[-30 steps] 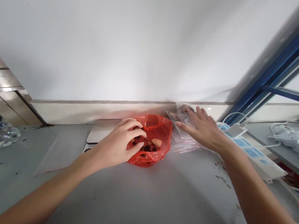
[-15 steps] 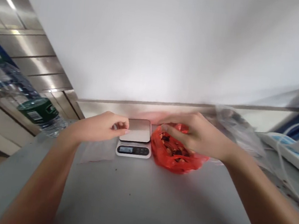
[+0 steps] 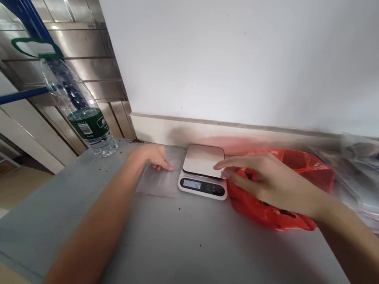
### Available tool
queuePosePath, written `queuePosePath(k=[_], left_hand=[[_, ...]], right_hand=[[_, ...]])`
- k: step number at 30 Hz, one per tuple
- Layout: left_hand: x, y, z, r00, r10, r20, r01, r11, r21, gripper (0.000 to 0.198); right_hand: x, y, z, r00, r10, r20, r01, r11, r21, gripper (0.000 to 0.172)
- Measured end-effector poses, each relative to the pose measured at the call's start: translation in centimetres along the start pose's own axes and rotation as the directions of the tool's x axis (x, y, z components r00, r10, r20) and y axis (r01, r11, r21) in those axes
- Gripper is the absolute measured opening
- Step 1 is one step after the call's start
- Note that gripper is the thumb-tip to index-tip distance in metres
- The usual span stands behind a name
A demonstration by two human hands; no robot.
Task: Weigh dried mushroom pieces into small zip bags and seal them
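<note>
A small white kitchen scale (image 3: 204,159) with a lit display stands against the wall, its plate bare apart from my fingertips. To its left lies a flat clear plastic bag (image 3: 157,187). My left hand (image 3: 153,157) is over that bag, fingers curled in and thumb pointing at the scale; whatever its fingers hold, if anything, is hidden. My right hand (image 3: 263,180) reaches across an open red plastic bag (image 3: 269,219), index finger and thumb apart at the right edge of the scale plate. It holds nothing that I can see. Most of the red bag's contents are hidden by the hand.
A large clear bottle (image 3: 90,124) with a green label and handle stands at the table's back left corner. Clear bags with dark contents (image 3: 373,176) lie at the right. Behind is a white wall (image 3: 235,65); the grey table (image 3: 177,250) ends at the left.
The view has swung left. My left hand has moved off the scale plate to the clear bag; my right hand has gone from above the red bag to the plate's right edge.
</note>
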State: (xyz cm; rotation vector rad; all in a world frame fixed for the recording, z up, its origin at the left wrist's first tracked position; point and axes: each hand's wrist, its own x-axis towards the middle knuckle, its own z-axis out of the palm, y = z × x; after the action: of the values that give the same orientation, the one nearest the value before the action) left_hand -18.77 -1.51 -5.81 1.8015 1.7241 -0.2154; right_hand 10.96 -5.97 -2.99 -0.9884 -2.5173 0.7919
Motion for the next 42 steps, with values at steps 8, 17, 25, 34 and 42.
queuePosePath(k=[8, 17, 25, 34, 42], left_hand=[[-2.9, 1.1, -2.6, 0.993, 0.1, -0.056, -0.101, 0.995, -0.017, 0.026], [-7.1, 8.1, -2.1, 0.722, 0.153, -0.674, -0.271, 0.96, -0.072, 0.03], [-4.9, 10.9, 0.8, 0.683, 0.202, -0.702, -0.556, 0.767, -0.32, 0.031], [-3.9, 10.7, 1.0, 0.701, 0.147, -0.698, -0.597, 0.655, -0.462, 0.03], [-4.0, 10.7, 1.3, 0.753, 0.133, -0.645, -0.498, 0.756, -0.425, 0.034]], right_hand=[[-1.2, 0.4, -0.7, 0.995, 0.003, -0.1, -0.006, 0.999, -0.035, 0.034], [-1.1, -1.2, -0.6, 0.967, 0.144, -0.212, -0.082, 0.957, 0.277, 0.03], [-1.1, 0.1, -1.0, 0.787, 0.56, -0.257, -0.324, 0.731, 0.601, 0.06], [-0.9, 1.5, -1.4, 0.911, 0.402, -0.09, -0.168, 0.562, 0.81, 0.011], [-1.1, 1.6, -1.4, 0.928, 0.373, -0.023, -0.191, 0.528, 0.828, 0.013]])
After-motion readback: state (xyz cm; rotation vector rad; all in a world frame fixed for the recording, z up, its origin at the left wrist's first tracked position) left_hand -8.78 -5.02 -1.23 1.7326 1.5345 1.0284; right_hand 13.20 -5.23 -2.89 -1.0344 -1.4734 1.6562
